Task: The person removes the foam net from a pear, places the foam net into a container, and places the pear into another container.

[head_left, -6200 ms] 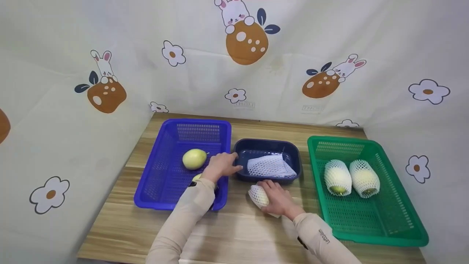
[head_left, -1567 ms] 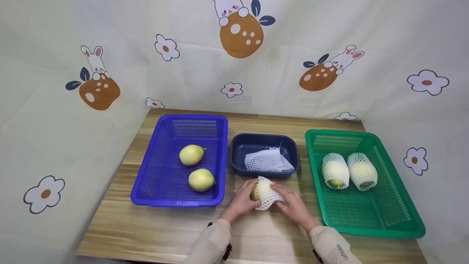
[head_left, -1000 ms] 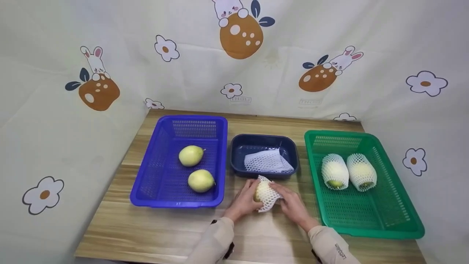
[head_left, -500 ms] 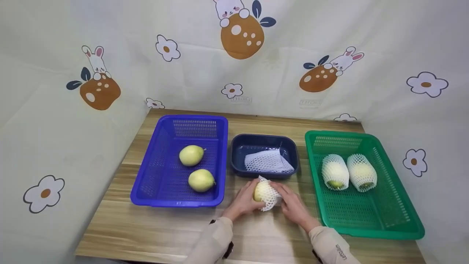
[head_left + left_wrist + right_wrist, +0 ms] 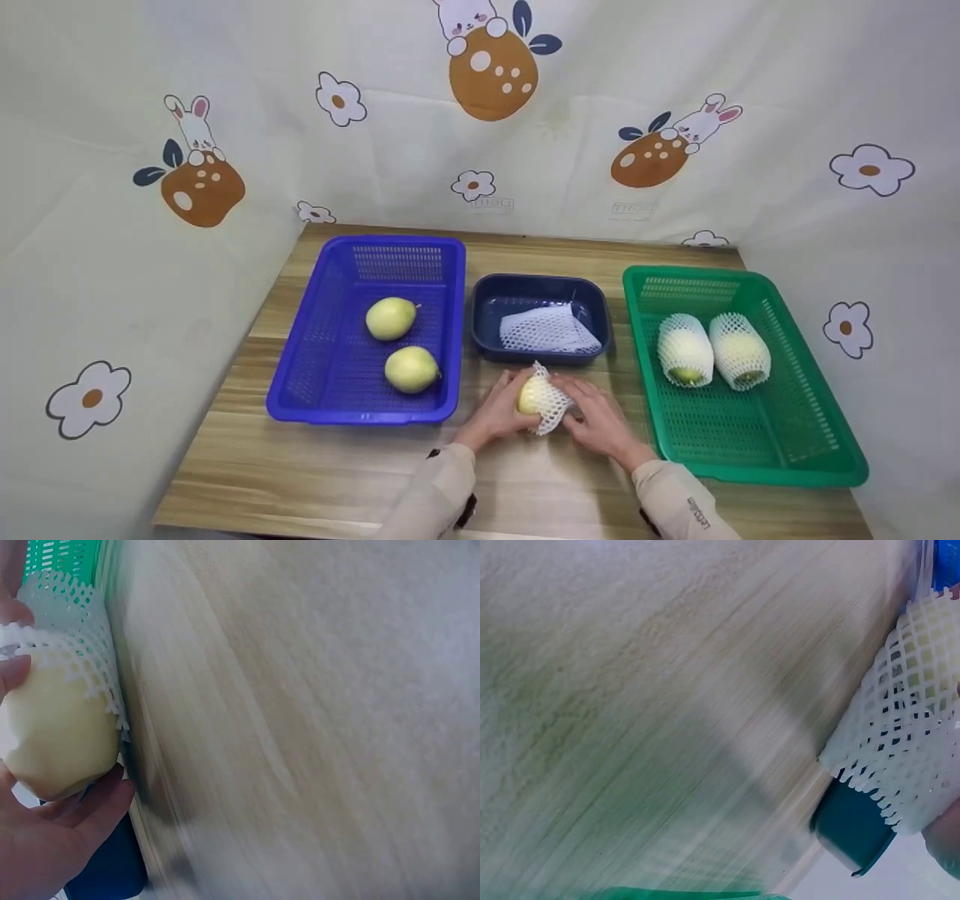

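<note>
We note the left hand (image 5: pixel 498 407) curled round a pear (image 5: pixel 529 399), partly inside a white foam net (image 5: pixel 553 411); the right hand (image 5: pixel 602 421), fingers bent, pinches the net. We log the pear at the desk (image 5: pixel 540 495), near side of the navy basin (image 5: pixel 540 358), between blue basket (image 5: pixel 364 417) and green basket (image 5: pixel 765 472).

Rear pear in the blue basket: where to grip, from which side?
From above, around the round middle, I'd say. The rear pear lies on its side, stem pointing right, its body exposed on top. Walls of the blue basket and the near pear likely make low approaches tighter.
</note>
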`<state>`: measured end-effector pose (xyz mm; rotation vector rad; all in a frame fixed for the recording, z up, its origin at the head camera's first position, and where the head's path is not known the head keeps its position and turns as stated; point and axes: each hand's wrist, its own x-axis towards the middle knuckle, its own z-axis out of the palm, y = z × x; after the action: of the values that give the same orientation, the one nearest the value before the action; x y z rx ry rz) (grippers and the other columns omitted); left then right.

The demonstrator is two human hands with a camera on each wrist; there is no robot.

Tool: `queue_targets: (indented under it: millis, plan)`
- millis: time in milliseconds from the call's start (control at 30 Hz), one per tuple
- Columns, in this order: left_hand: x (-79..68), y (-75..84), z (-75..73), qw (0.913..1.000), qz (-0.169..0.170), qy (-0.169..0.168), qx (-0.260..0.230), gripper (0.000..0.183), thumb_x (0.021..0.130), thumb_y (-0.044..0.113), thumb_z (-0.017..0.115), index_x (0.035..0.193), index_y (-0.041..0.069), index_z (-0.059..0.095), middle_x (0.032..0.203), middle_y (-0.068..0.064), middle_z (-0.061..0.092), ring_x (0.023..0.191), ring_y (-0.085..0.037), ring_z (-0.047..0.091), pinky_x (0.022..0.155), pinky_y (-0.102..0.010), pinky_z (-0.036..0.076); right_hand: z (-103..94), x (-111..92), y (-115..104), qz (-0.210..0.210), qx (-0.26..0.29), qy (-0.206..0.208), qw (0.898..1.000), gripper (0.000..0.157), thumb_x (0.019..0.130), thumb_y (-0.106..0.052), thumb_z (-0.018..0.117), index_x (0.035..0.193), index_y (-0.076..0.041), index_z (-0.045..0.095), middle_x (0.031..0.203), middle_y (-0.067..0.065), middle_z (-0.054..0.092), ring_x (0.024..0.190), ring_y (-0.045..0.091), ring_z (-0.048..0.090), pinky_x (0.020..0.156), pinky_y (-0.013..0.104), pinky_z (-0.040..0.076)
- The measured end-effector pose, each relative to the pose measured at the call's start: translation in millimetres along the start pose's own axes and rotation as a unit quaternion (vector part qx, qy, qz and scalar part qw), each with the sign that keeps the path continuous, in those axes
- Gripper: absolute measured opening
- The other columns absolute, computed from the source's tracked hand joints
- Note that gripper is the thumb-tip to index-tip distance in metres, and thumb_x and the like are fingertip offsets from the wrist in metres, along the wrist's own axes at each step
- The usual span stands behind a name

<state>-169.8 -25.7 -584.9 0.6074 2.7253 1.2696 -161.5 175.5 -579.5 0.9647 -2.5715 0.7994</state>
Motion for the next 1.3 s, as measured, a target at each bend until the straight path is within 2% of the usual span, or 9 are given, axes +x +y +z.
queue_targets:
  millis: [167, 267, 433, 600, 767, 933, 1133, 1300]
  plan:
    - [0.3, 1.1, -1.5, 0.9999, -0.004, -0.01, 0.004, 0.074, 0.063, 0.021, 0.071, 0.131, 0.012, 0.041, 0.117, -0.015, 0.046, 0.104, -0.028, 0.046, 0.084, -0.037, 0.039, -0.6, 1.2, -2.2, -0.007, 0.013, 0.012, 1.0, 0.051, 0.069, -0.003, 0.065, 0.119, -0.007, 0.055, 0.118, 0.009, 0.054, 0.104, 0.028, 0.051, 0.085, 0.04, 0.04]
    - [0.8, 1.2, -2.1, 0.9998, 0.003, -0.012, 0.013, 0.074, 0.064, 0.022, 0.072, 0.13, 0.012, 0.041, 0.118, -0.014, 0.046, 0.106, -0.028, 0.045, 0.085, -0.038, 0.039, -0.6, 2.2, -1.8, -0.021, 0.015, 0.028, 0.999, 0.049, 0.068, 0.004, 0.063, 0.116, -0.006, 0.057, 0.114, 0.008, 0.057, 0.101, 0.026, 0.053, 0.083, 0.039, 0.042]
    - [1.8, 0.5, -2.0, 0.9997, 0.02, 0.0, 0.016, 0.071, 0.063, 0.023, 0.073, 0.127, 0.016, 0.043, 0.107, -0.005, 0.047, 0.09, -0.019, 0.05, 0.076, -0.03, 0.042, -1.1, 2.7, 1.0, -0.029, 0.01, 0.049, 0.998, 0.049, 0.064, 0.012, 0.06, 0.11, -0.007, 0.062, 0.107, 0.007, 0.061, 0.096, 0.025, 0.057, 0.079, 0.037, 0.045]
    - [1.7, 0.6, -1.4, 0.9995, 0.012, 0.018, 0.022, 0.069, 0.063, 0.026, 0.074, 0.124, 0.018, 0.044, 0.102, -0.004, 0.046, 0.087, -0.02, 0.051, 0.074, -0.031, 0.043, -3.7, 2.9, 2.1, -0.026, -0.007, 0.063, 0.998, 0.043, 0.065, 0.012, 0.059, 0.103, -0.007, 0.065, 0.101, 0.007, 0.063, 0.092, 0.024, 0.059, 0.074, 0.038, 0.047]
    - [1.5, 0.7, -1.4, 0.9991, 0.009, 0.038, 0.019, 0.065, 0.061, 0.025, 0.074, 0.12, 0.016, 0.046, 0.099, -0.003, 0.047, 0.084, -0.019, 0.051, 0.071, -0.03, 0.043, -6.0, 1.9, 1.2, -0.013, -0.016, 0.072, 0.997, 0.043, 0.064, 0.011, 0.059, 0.103, -0.008, 0.065, 0.102, 0.006, 0.063, 0.091, 0.023, 0.059, 0.069, 0.036, 0.048]
    - [-0.3, 2.9, -2.9, 0.9985, -0.008, 0.05, 0.021, 0.065, 0.062, 0.029, 0.073, 0.119, 0.016, 0.046, 0.102, -0.004, 0.05, 0.087, -0.021, 0.051, 0.071, -0.031, 0.043, -9.0, 1.4, 0.0, 0.002, -0.019, 0.084, 0.996, 0.045, 0.063, 0.01, 0.058, 0.102, -0.01, 0.066, 0.104, 0.005, 0.062, 0.09, 0.023, 0.06, 0.066, 0.036, 0.049]
    - [-4.4, 4.9, -5.7, 0.9962, -0.038, 0.069, 0.036, 0.067, 0.065, 0.047, 0.07, 0.119, 0.017, 0.045, 0.104, -0.007, 0.05, 0.086, -0.025, 0.054, 0.07, -0.038, 0.044, -13.4, 0.7, 0.2, 0.019, -0.03, 0.117, 0.993, 0.046, 0.062, 0.011, 0.057, 0.102, -0.01, 0.067, 0.102, 0.006, 0.063, 0.09, 0.024, 0.06, 0.065, 0.038, 0.048]
    - [-8.2, 8.3, -10.9, 0.9957, -0.058, 0.057, 0.043, 0.069, 0.066, 0.052, 0.066, 0.123, 0.021, 0.043, 0.113, -0.014, 0.048, 0.093, -0.031, 0.053, 0.079, -0.049, 0.039, -18.0, 1.0, 0.0, 0.034, -0.043, 0.129, 0.99, 0.045, 0.063, 0.01, 0.056, 0.102, -0.01, 0.067, 0.102, 0.007, 0.063, 0.091, 0.024, 0.059, 0.065, 0.038, 0.048]
